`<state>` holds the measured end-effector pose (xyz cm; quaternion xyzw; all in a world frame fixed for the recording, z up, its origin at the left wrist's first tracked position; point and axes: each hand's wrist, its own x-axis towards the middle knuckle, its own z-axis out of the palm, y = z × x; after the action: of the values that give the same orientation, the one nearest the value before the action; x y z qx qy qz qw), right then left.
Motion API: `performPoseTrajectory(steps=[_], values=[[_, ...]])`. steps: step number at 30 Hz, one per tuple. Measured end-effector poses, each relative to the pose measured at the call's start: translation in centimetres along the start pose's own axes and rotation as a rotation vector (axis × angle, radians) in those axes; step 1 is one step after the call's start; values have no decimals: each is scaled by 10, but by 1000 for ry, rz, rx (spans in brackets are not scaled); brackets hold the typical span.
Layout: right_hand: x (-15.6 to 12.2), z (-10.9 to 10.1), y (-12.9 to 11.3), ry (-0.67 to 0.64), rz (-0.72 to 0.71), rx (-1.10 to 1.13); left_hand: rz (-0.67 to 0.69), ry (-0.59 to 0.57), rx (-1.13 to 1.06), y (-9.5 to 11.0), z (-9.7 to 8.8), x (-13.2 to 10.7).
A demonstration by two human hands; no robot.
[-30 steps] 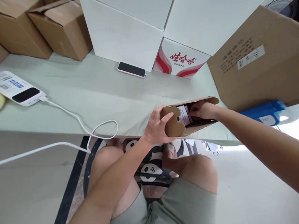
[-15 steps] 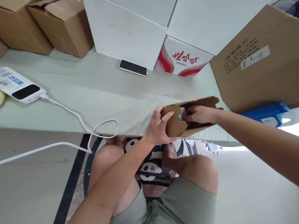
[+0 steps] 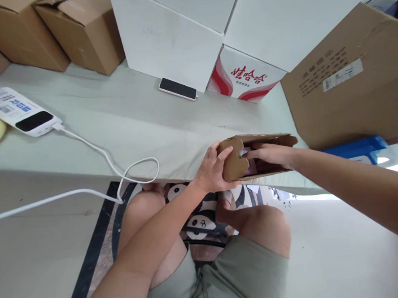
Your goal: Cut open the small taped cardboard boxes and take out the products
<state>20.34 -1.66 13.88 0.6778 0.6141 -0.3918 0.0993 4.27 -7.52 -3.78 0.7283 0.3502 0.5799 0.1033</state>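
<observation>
A small brown cardboard box [image 3: 269, 141] lies at the near edge of the pale green table [image 3: 133, 126], its open side facing me. My left hand [image 3: 211, 168] grips the box's rounded end flap [image 3: 234, 165], thumb on top. My right hand [image 3: 270, 154] reaches into the box, its fingers closed round a small labelled item [image 3: 241, 155] that is mostly hidden inside.
A phone [image 3: 177, 88] lies before large white boxes [image 3: 178, 38]. A red-and-white printed carton [image 3: 245, 79] and a big brown carton [image 3: 350, 81] stand at right, with a blue object [image 3: 357, 148] beneath. A white power bank [image 3: 19, 112] with a looping cable [image 3: 119, 172] lies left.
My right hand has pushed the labelled item deeper into the small box, so less of it shows. The box has tilted flatter. My left hand keeps its hold on the flap.
</observation>
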Motion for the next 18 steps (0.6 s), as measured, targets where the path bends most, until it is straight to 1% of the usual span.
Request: performPoseTrajectory(steps=[2,4,8,9,10,11,13,14,15,16,18], values=[[-1,0,2,77,37,83,-29,-30,-9,-2,1,-3],[-4,-2,5,168,36,95,-46,-44,-20,-4,1,-5],[-19,-2,4,300,14,-47,-55,-33,-27,-4,0,-6],[-25,0,2,308,4,-81,-56,-38,-24,-3,0,-5],[-30,2,-2,286,-26,-115,-52,-52,-21,-2,0,-5],[-35,5,-5,247,-81,-157,-44,-73,-17,0,0,-4],[-41,12,-13,168,-242,-274,-26,-109,-17,4,1,-1],[-41,14,-16,149,-301,-332,-23,-116,-19,5,2,0],[-41,16,-18,157,-321,-376,-27,-116,-20,7,2,1],[-39,16,-19,179,-301,-394,-37,-112,-21,8,2,2],[-34,14,-19,209,-217,-374,-53,-109,-26,9,1,3]])
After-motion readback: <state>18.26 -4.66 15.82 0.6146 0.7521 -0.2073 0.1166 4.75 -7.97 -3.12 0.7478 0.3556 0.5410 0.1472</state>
